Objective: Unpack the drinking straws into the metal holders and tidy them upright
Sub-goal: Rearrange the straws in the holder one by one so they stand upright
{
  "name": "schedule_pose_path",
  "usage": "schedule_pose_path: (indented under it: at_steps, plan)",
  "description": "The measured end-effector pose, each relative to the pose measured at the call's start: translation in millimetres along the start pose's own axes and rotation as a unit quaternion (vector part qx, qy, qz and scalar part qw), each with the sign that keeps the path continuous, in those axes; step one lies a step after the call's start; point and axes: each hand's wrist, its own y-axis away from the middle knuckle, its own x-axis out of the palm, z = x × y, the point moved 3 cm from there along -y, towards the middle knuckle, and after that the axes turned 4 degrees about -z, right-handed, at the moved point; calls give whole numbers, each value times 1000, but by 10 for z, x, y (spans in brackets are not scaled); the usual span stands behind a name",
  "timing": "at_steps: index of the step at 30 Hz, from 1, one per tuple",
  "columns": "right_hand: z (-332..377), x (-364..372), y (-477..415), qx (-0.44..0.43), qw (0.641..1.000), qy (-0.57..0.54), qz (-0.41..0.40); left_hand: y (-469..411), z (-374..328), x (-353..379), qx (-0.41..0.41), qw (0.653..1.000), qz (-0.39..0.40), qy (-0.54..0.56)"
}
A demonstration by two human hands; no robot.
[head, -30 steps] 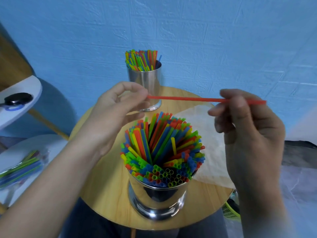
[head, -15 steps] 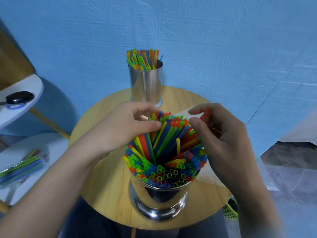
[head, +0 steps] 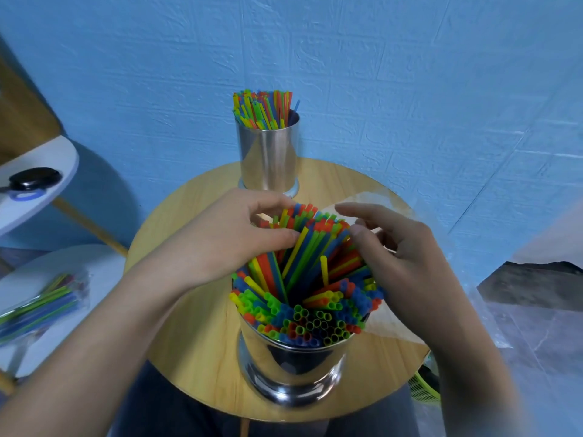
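Two hands work over near holder (head: 293, 367), head view, lower centre of frame. Left hand (head: 233, 238) curls thumb and forefinger round leaning straws (head: 303, 272) at bundle's left edge, likely gathering them toward vertical. Right hand (head: 400, 257) loose, fingers spread, thumb against tips on right, bracing fan. Near holder packed; straws splay outward, not yet upright. Far holder (head: 269, 156), top centre, looks tidy. Counter (head: 189, 326) carries both. Clear wrapper (head: 388, 329) under right hand; further packet (head: 41, 304) lower left on white shelf.

Round wooden table (head: 340, 181) at centre frame, bearing a tall metal holder (head: 269, 156) near its far edge, a wider metal holder (head: 293, 370) toward the near edge, and a clear plastic wrapper (head: 389, 329) lying flat at right.
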Motion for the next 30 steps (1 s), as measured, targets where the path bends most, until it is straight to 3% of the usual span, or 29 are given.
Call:
schedule_pose_path:
  at_steps: [5, 30]
  plan:
    - [3, 38, -35, 23, 998, -23, 52, -21, -69, 63, 14, 1000, 27, 3]
    - [129, -9, -15, -55, 995, -82, 11, -10, -92, 60, 68, 997, 36, 14]
